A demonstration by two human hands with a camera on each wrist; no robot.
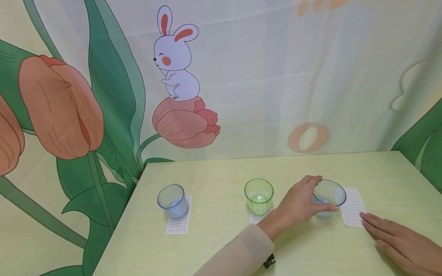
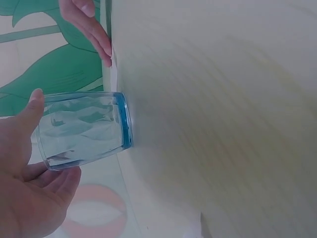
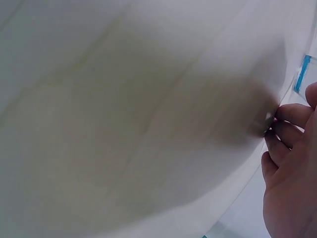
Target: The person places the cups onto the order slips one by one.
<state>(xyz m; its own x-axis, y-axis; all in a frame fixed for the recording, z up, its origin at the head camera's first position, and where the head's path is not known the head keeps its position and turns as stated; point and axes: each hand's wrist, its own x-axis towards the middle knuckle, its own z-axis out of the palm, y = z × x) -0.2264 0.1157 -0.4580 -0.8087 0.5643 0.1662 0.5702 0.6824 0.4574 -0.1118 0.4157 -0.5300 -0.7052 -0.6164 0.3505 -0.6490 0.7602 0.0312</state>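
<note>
My left hand [image 1: 304,199] grips a clear blue-tinted glass [image 1: 329,193] at the right of the table, thumb on the near side and fingers on the far side of its rim. In the left wrist view the glass [image 2: 81,130] has its thick blue base at or just above the tabletop; contact is unclear. Just right of it lies a lined paper slip [image 1: 353,209]. My right hand [image 1: 404,243] rests low over the table, its extended fingertips at the slip's right edge. In the right wrist view those fingers [image 3: 290,131] touch down near the surface.
A green glass [image 1: 259,197] stands mid-table, partly over another paper slip [image 1: 256,219]. Farther left, a blue glass [image 1: 174,203] stands on a third slip [image 1: 177,227]. A printed curtain [image 1: 248,84] hangs behind the pale table [image 1: 214,249]. A small black object [image 1: 269,261] shows beside my left sleeve.
</note>
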